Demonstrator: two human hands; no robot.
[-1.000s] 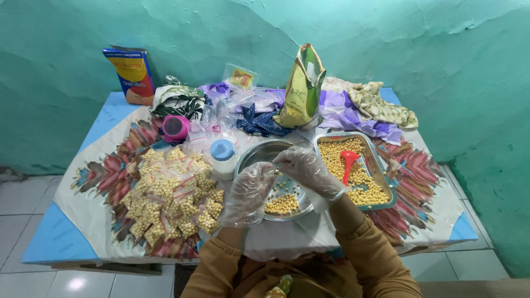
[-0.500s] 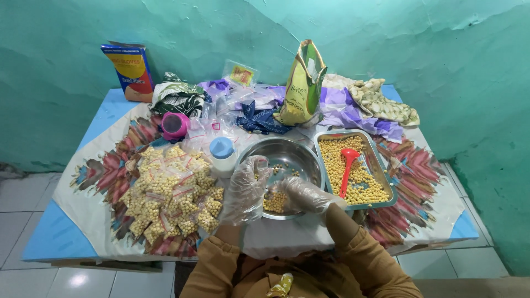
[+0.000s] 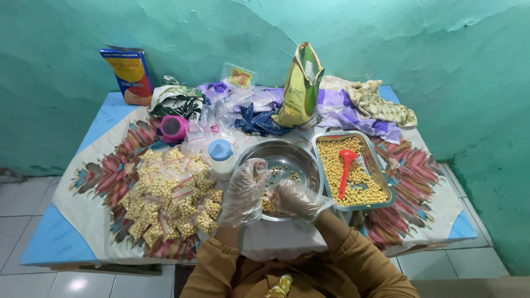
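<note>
1. Your left hand (image 3: 244, 191), in a clear plastic glove, hovers over the near-left rim of the round metal bowl (image 3: 298, 152); its fingers (image 3: 258, 167) curl loosely, and you cannot tell whether they pinch anything.
2. Your right hand (image 3: 298, 200), also gloved, is down inside the bowl just right of your left fingers, its fingers bent and closed over the yellow chickpeas (image 3: 269, 204) at the near side of the bowl.
3. A few loose chickpeas lie on the bowl's bottom just beyond both hands.
4. To the right of your right fingers, a rectangular metal tray (image 3: 386, 185) holds more chickpeas, with a red scoop (image 3: 346, 168) lying in them.
5. To the left of your left fingers, a heap of small filled plastic bags (image 3: 168, 196) lies on the surface (image 3: 61, 237).
6. Just beyond your left fingers stands a white bottle with a blue cap (image 3: 221, 157); farther beyond, a pink cup (image 3: 174, 128).
7. Well beyond the bowl, a green and gold pouch (image 3: 301, 88) stands upright among crumpled cloths.
</note>
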